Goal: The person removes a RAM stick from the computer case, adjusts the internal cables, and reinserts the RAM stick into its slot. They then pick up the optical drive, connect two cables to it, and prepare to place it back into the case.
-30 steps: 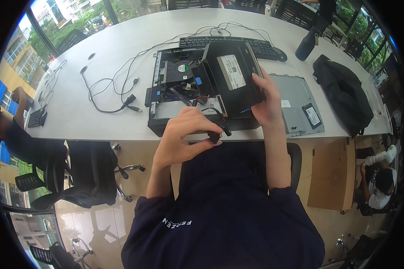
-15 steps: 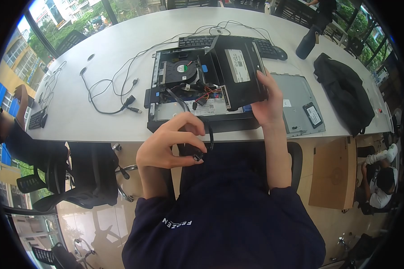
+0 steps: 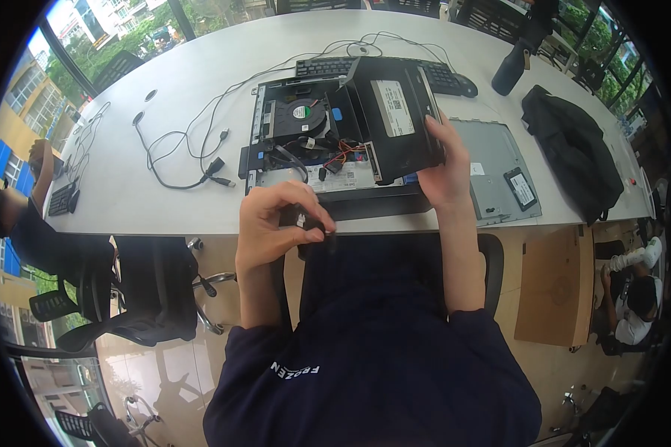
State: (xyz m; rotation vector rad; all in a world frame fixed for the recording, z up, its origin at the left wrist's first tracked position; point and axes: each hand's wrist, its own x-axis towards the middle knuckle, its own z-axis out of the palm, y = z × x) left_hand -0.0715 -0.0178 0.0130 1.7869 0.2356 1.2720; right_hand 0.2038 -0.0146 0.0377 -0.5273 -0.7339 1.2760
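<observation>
A desktop computer (image 3: 365, 208) lies opened on the table in front of me, its fan (image 3: 300, 115) and coloured wires (image 3: 344, 155) exposed. My right hand (image 3: 449, 165) grips the right edge of a black drive bay (image 3: 417, 149) with a white label, tilted up over the case's right side. Just off the computer's front edge, my left hand (image 3: 279, 223) pinches a black cable (image 3: 331, 240) with a small plug; blur and fingers hide part of it.
Behind the case lie a keyboard (image 3: 324, 68) and mouse (image 3: 466, 88). A grey metal panel (image 3: 492, 149), black bag (image 3: 570, 153) and bottle (image 3: 511, 68) are to the right. Loose cables (image 3: 179, 175) spread leftward. A co-worker (image 3: 30, 201) sits far left; a cardboard box (image 3: 552, 287) stands below right.
My left hand has moved up and slightly closer to the case with the black cable, and its fingers have turned. The right hand and the drive bay stay nearly still.
</observation>
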